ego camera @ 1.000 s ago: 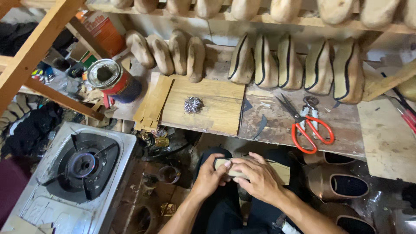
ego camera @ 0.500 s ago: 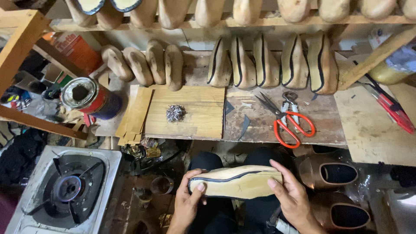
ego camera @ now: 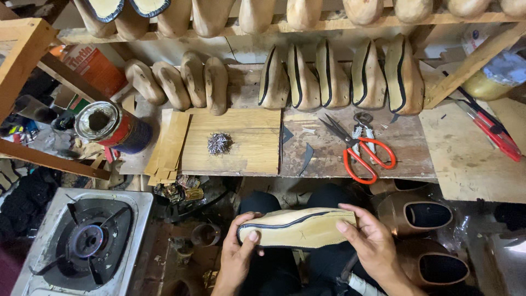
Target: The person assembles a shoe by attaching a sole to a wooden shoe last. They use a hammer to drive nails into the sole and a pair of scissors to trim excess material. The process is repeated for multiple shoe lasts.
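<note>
At the bottom centre of the frame, the left hand [ego camera: 236, 253] and right hand [ego camera: 373, 245] hold a tan shoe form [ego camera: 298, 227] lying sideways between them, fingers curled around each end, thumbs on its face. Lower left sits a gas stove [ego camera: 82, 241]. Above, on the wooden bench [ego camera: 416, 151], lie a pile of tacks [ego camera: 218, 143], red-handled scissors [ego camera: 359, 149] and a glue can [ego camera: 112, 127].

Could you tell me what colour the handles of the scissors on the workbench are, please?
The scissors have bright red-orange handles, clearest in the head view.
</note>
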`<state>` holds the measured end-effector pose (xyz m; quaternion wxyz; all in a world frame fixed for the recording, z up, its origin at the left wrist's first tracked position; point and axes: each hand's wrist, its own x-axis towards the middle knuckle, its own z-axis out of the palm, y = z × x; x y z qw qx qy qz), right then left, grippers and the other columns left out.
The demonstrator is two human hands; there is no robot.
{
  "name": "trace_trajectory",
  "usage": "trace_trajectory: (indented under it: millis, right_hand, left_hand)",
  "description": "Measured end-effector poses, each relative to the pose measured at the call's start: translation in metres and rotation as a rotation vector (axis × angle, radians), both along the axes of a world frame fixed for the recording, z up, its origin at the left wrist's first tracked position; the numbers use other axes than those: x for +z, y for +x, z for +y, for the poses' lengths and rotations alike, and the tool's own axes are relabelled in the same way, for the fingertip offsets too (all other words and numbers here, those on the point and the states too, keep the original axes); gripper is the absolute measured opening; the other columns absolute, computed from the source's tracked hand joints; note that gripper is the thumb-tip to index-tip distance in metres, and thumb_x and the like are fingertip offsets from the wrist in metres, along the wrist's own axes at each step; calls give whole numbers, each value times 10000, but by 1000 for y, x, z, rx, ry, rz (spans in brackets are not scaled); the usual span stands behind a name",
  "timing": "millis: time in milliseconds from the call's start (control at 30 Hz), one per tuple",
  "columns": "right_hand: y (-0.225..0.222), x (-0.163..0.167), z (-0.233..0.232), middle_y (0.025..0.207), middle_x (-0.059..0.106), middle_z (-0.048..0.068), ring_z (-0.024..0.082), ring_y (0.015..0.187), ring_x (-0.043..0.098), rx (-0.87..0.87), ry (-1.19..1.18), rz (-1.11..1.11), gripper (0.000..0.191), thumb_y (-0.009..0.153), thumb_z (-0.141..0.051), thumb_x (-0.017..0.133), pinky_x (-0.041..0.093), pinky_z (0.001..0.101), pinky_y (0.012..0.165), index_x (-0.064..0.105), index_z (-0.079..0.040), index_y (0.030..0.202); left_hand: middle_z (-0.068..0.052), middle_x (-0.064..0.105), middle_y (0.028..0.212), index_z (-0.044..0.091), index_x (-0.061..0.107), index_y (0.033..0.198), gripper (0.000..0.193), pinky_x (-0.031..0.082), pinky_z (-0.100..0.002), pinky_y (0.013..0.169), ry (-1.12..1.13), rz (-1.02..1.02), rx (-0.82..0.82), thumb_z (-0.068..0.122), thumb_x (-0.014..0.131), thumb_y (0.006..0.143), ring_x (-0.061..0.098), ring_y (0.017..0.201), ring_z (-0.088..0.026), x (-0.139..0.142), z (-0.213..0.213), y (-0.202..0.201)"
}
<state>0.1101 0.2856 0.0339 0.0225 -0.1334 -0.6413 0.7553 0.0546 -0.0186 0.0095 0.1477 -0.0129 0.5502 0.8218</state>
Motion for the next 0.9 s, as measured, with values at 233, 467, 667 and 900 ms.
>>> trace_trajectory:
  millis: [233, 467, 667, 900]
  right_hand:
    - [-19, -15, 13, 1122, 758, 140, 156, 996, 692, -40, 19, -78, 430, 920, -100, 671, 535, 298, 889, 605, 38, 1322]
    - [-54, 48, -4, 1266, 697, 131, 273, 1119, 673, 39, 1083, 257, 370, 822, -144, 708, 507, 342, 933, 700, -61, 1182]
    - [-126, 72, -60, 1041, 750, 106, 223, 936, 753, 365, 844, 306, 302, 900, -199, 681, 591, 352, 802, 695, -58, 1167]
    - [-248, 52, -145, 951, 694, 151, 356, 870, 691, 367, 964, 661, 189, 907, -156, 688, 551, 440, 761, 716, -39, 1052]
  left_hand:
    - [-95, 705, 1044, 44, 592, 1307, 416, 556, -290, 573, -60, -72, 16, 139, 695, 915, 657, 823, -140, -2, 17, -15]
    - [-75, 724, 883, 56, 593, 1268, 380, 494, -262, 506, -226, -137, -9, 171, 701, 922, 640, 592, -136, -10, 23, -40]
    - [-62, 716, 815, 38, 562, 1279, 394, 490, -258, 501, -187, -115, -36, 180, 696, 936, 634, 577, -121, -27, 27, -50]
    - [-43, 668, 781, 51, 543, 1297, 410, 504, -257, 498, -191, -130, -54, 212, 700, 955, 638, 574, -123, -34, 30, -55]
